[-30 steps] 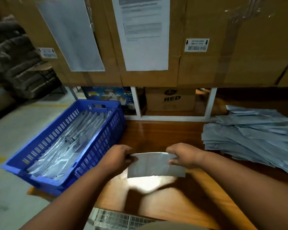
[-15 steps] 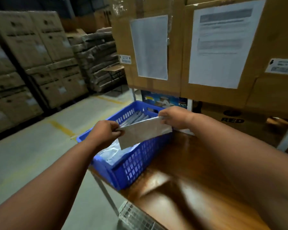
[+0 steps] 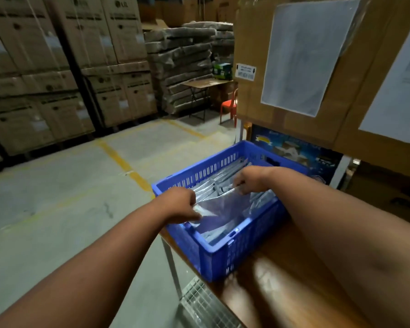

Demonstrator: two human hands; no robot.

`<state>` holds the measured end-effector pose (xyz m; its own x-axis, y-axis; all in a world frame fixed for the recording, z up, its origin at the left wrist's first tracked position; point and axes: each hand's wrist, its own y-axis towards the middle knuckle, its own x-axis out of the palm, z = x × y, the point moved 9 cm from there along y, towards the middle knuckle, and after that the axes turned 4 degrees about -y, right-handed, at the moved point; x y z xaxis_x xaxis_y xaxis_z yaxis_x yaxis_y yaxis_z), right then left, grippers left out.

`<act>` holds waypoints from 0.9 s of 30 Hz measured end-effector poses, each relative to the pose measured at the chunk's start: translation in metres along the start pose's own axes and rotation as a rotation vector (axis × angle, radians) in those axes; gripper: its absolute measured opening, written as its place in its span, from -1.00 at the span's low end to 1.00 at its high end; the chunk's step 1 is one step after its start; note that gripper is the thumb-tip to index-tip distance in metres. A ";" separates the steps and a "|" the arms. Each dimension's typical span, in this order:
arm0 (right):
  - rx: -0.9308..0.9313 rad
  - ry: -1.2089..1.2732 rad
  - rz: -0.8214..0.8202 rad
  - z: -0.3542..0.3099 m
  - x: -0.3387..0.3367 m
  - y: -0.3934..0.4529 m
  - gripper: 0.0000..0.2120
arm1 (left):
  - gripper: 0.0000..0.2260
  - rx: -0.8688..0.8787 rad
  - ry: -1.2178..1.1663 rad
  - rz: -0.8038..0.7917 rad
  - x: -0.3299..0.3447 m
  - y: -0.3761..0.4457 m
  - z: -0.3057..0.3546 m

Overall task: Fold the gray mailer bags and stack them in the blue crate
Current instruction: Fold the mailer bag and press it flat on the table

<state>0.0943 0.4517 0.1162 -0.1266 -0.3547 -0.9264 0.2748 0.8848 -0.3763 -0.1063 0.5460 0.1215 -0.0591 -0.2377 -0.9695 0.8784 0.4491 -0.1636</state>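
Moved since earlier: our two hands have carried the folded gray mailer bag (image 3: 223, 205) off the table (image 3: 294, 280) and leftward; half a second ago we held it above the near rim, and now it hangs low inside the blue crate (image 3: 223, 252), just over the bags stacked there (image 3: 213, 183).
Bag position: it sits between our hands, inside the crate walls, close above the stack; we cannot tell whether it touches.
Long axis: the bag's upper edge runs from lower left to upper right, roughly crosswise to the long run of the stacked bags.
Left grip: our left hand (image 3: 178, 204) pinches the bag's left end, fingers curled over it, near the crate's left wall.
Right grip: our right hand (image 3: 245, 183) pinches the upper right corner, deeper in and farther from us.
Nearer hand: the left one is closer to us and lower; the right reaches over the middle of the stack.
Coming move, as we judge it: lay the bag flat and let go with both hands.
View: our head has turned left, so warehouse floor (image 3: 81, 197) and stacked cartons (image 3: 57, 67) now fill the left side.
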 end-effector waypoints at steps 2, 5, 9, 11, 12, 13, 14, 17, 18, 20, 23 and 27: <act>-0.010 -0.058 -0.038 -0.002 0.010 0.013 -0.81 | -0.74 0.009 0.017 -0.025 0.005 0.014 0.000; 0.049 -0.083 -0.066 0.016 0.022 0.029 -0.82 | -0.81 0.001 0.090 -0.138 0.027 0.031 -0.001; 0.107 -0.073 -0.087 0.033 0.027 0.038 -0.77 | -0.81 0.011 0.186 -0.291 0.050 0.041 0.006; 0.095 -0.076 -0.111 0.027 0.034 0.044 -0.73 | -0.72 -0.004 0.169 -0.342 0.057 0.042 0.008; 0.077 -0.073 -0.123 0.021 0.038 0.049 -0.73 | -0.64 -0.012 0.143 -0.349 0.058 0.043 0.008; 0.048 -0.066 -0.133 0.014 0.042 0.054 -0.72 | -0.57 -0.010 0.117 -0.354 0.057 0.044 0.009; 0.018 -0.062 -0.146 0.007 0.047 0.059 -0.71 | -0.54 -0.013 0.076 -0.363 0.057 0.046 0.008; -0.037 -0.050 -0.175 -0.011 0.061 0.072 -0.67 | -0.69 -0.008 0.041 -0.417 0.064 0.052 0.009; -0.048 -0.056 -0.186 -0.014 0.066 0.076 -0.67 | -0.71 0.004 0.100 -0.430 0.066 0.053 0.009; -0.057 -0.083 -0.204 -0.015 0.077 0.083 -0.71 | -0.69 0.019 0.200 -0.440 0.072 0.054 0.010; -0.047 -0.083 -0.192 -0.009 0.090 0.092 -0.77 | -0.59 -0.030 0.186 -0.463 0.083 0.061 0.008; -0.028 0.002 -0.145 -0.002 0.086 0.090 -0.80 | -0.51 -0.100 0.143 -0.605 0.103 0.067 0.013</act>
<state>0.1058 0.5013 0.0027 -0.1644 -0.4788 -0.8624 0.2265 0.8326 -0.5055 -0.0474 0.5403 0.0130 -0.6005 -0.3608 -0.7136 0.6213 0.3512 -0.7004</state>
